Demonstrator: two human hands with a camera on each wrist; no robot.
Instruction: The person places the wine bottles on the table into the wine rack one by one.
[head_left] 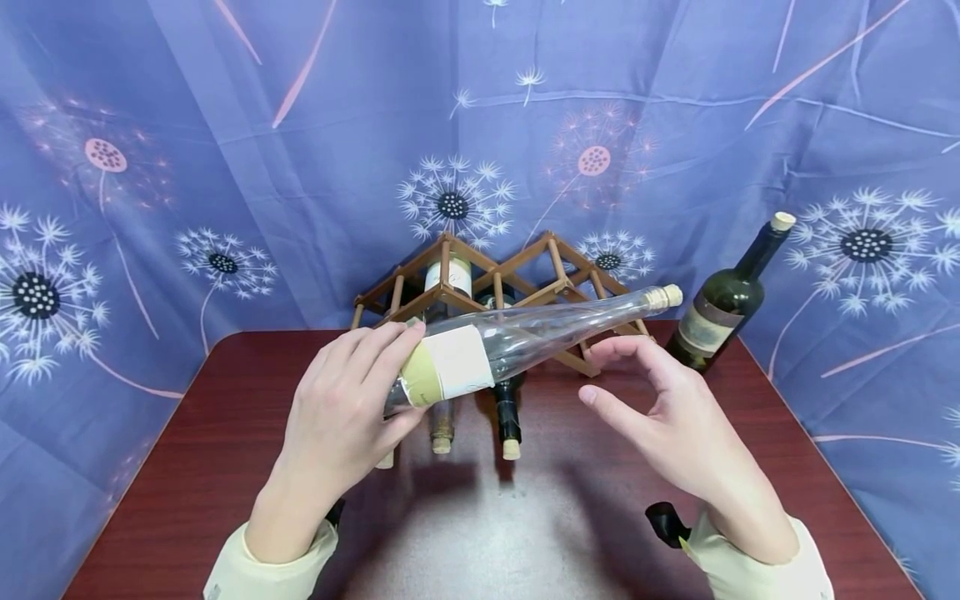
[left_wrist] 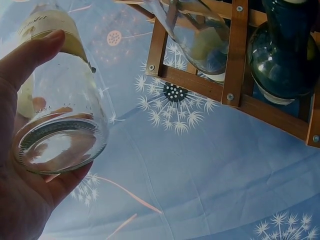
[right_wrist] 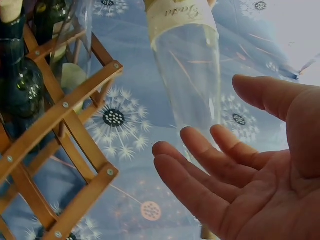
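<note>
My left hand [head_left: 348, 400] grips a clear glass wine bottle [head_left: 525, 337] round its lower body, near the base. Its corked neck slants up to the right, and a white and yellow-green label wraps the body. In the left wrist view the bottle's base [left_wrist: 62, 142] shows within the curled fingers. Below the bottle's neck is my right hand [head_left: 675, 408], fingers loosely bent and thumb apart, holding nothing. Behind the bottle stands a wooden lattice wine rack [head_left: 558, 267] with several corked bottles lying in it, among them a dark bottle [head_left: 508, 417].
A dark green corked bottle [head_left: 712, 312] leans at the back right of the reddish-brown table [head_left: 187, 467]. A small black object [head_left: 666, 523] is by the right sleeve. Blue dandelion-print cloth [head_left: 322, 183] hangs behind.
</note>
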